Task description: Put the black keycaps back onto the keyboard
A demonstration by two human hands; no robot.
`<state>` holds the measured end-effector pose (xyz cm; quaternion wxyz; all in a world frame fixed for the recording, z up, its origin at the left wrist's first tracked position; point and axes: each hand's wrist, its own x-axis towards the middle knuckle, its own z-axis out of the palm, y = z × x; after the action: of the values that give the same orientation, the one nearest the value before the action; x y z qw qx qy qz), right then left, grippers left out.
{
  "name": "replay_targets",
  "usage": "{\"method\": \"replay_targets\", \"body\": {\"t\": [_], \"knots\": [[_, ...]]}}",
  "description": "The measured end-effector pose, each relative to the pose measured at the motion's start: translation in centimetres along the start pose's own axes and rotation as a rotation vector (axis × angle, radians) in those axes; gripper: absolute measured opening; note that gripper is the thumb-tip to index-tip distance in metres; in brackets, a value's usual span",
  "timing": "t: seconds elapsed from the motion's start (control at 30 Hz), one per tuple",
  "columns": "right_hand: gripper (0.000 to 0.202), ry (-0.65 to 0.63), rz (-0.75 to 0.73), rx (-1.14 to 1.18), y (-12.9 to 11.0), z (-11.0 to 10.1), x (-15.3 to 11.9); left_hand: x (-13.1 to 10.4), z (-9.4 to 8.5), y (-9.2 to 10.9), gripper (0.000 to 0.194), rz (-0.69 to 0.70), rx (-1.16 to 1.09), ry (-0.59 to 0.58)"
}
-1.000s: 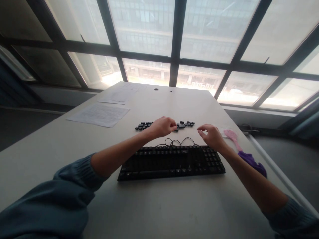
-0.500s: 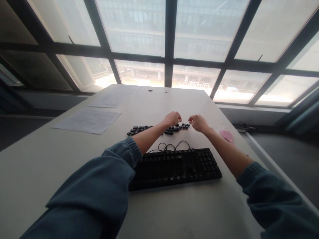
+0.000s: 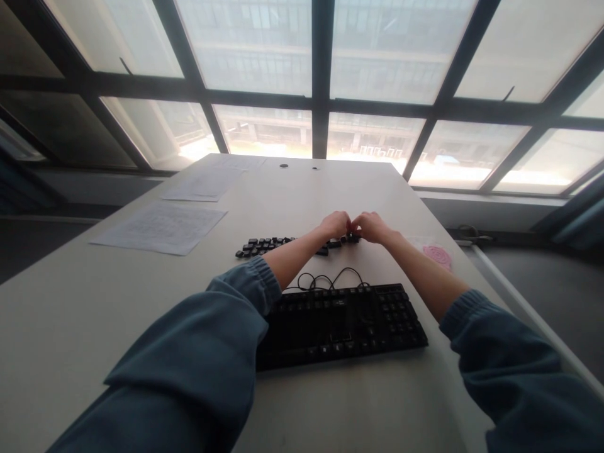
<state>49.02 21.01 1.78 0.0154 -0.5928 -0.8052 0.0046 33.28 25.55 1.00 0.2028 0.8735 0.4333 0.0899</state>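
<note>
At the right end of a row of loose black keycaps (image 3: 257,245), my two hands meet with their fingertips almost touching. My left hand (image 3: 336,224) is closed, its thumb and fingers pinched at a small black keycap. From the other side my right hand (image 3: 371,226) is closed too, fingertips down on the same dark keycaps. The fingers partly hide what lies between them. Nearer to me is a black keyboard (image 3: 387,321), with many keys gone from its middle. My left forearm and sleeve cover its left part. Its thin black cable (image 3: 325,277) lies in loops behind it.
Printed paper sheets (image 3: 160,228) lie on the left of the white table (image 3: 302,195). To the right of my right forearm is a pink round item (image 3: 438,255) beside clear plastic. Windows (image 3: 264,129) stand beyond the far edge. A cable (image 3: 472,234) lies off the table's right side.
My hands have come together and down onto the keycaps at the right end of the row; before, a gap separated them. The view has shifted slightly.
</note>
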Motion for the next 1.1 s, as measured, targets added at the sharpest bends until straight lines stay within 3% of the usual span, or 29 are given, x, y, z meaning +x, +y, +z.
{"method": "replay_targets", "body": {"t": [0.3, 0.47, 0.63, 0.8, 0.93, 1.1], "knots": [[0.020, 0.017, -0.015, -0.006, -0.1, 0.4, 0.3, 0.1, -0.1, 0.1, 0.019, 0.013, -0.047, 0.016], [0.016, 0.096, -0.005, 0.044, -0.1, -0.2, -0.2, -1.8, -1.9, 0.7, 0.021, -0.005, -0.080, 0.126], [0.013, 0.250, -0.019, 0.132, -0.4, -1.9, -3.3, -7.3, -3.6, 2.0, 0.018, 0.073, -0.110, 0.214], [0.006, 0.456, -0.231, 0.372, -2.6, -2.2, -10.2, -15.6, -2.9, 3.4, 0.011, 0.225, -0.181, 0.198], [0.006, 0.378, -0.427, 0.413, -5.1, -0.8, -16.2, -20.8, -1.5, 4.6, 0.009, 0.269, -0.165, 0.163], [0.006, 0.348, -0.485, 0.400, -6.6, 1.1, -19.8, -22.2, 0.7, 6.2, 0.005, 0.286, -0.101, 0.189]]}}
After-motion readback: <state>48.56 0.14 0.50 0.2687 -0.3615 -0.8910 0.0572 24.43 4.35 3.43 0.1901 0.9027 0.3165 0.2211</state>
